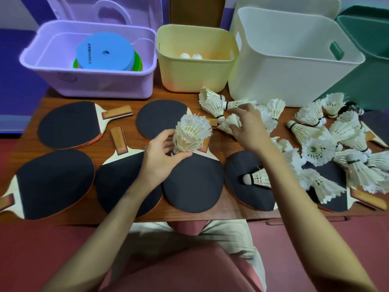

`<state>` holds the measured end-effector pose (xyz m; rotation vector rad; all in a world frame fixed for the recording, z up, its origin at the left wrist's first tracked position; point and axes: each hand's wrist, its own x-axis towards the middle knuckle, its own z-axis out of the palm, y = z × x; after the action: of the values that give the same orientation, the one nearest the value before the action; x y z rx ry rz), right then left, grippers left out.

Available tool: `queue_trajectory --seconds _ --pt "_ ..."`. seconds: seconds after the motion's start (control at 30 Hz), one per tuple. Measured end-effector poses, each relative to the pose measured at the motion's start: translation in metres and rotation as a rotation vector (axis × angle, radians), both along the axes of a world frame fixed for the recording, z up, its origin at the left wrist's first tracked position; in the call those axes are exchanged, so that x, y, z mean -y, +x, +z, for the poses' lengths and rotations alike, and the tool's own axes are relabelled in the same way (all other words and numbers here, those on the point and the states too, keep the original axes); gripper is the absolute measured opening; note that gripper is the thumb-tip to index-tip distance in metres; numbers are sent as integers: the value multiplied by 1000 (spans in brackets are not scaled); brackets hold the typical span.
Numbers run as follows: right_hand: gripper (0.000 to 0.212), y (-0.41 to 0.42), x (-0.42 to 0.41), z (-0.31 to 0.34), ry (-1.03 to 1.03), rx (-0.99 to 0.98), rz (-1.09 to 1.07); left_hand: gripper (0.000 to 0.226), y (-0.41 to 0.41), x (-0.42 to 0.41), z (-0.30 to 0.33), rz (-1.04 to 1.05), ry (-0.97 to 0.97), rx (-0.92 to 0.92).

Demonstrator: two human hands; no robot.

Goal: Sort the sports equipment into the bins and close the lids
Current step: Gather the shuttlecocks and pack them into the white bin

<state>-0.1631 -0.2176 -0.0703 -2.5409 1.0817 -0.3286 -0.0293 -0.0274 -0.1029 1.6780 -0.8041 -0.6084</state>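
Observation:
My left hand [163, 153] grips a nested stack of white shuttlecocks [190, 133] upright above the paddles at the table's middle. My right hand [247, 125] reaches over the table and closes its fingers on a single shuttlecock [228, 123] lying there. Several more shuttlecocks [328, 140] lie scattered across the right side; one [255, 178] rests on a paddle under my right forearm. Several black-faced table tennis paddles [67, 125] cover the wooden table [221, 211]. At the back stand a purple bin [90, 83], a yellow bin [193, 76], a white bin [290, 81] and a green bin [370, 81].
The purple bin holds a stack of coloured flat discs [105, 52], its lid [105, 9] standing open behind it. Two white balls [190, 56] lie in the yellow bin. The white bin's inside shows nothing. My lap sits below the table's near edge.

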Motion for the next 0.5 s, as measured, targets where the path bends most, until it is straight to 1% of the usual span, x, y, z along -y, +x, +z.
queue_trajectory --seconds 0.07,0.1,0.23,0.3,0.37,0.43,0.5 --pt "46 5 9 -4 -114 -202 87 53 1 2 2 -4 -18 -25" --pt "44 8 12 -6 -157 -262 126 52 1 3 2 -8 -26 -33" --pt "24 19 16 -5 -254 -424 231 52 3 5 5 -24 -37 -33" --pt "19 22 12 2 -296 -477 274 53 4 5 5 -25 -42 -24" --pt "19 22 9 9 -301 -517 295 54 5 3 6 -22 -51 -10" --pt "19 20 8 16 -250 -514 278 56 6 2 8 -20 -58 10" --pt "14 14 8 23 -150 -475 266 58 7 0 11 -22 -66 30"
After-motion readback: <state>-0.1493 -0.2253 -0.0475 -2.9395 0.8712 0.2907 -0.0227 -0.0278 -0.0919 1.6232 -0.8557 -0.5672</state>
